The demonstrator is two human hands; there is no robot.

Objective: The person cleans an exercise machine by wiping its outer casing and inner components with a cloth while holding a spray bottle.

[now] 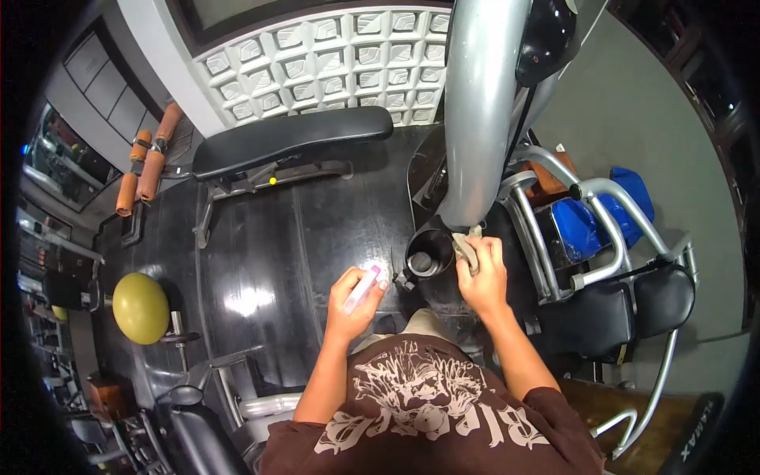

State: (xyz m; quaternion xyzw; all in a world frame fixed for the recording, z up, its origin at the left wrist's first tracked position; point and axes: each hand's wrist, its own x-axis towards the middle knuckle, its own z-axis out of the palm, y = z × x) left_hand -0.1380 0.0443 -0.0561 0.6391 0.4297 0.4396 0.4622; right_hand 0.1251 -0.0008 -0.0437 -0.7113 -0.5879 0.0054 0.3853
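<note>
My left hand (358,305) is closed around a slim white and pink object (363,290), perhaps a small bottle; its exact kind does not show. In my right hand (484,279) is a bunched greyish-beige cloth (467,252), gripped between thumb and fingers. The cloth is beside the lower end of a thick silver machine column (479,119); I cannot tell whether it touches. Between my hands, nearer the right, a black cup-shaped holder (430,252) opens upward.
A black padded bench (293,136) with orange foam rollers (149,176) stands ahead on the left. To the left sits a yellow-green ball (141,308). On the right are a machine with silver tubes, a black seat (590,318) and blue plastic-like material (576,228).
</note>
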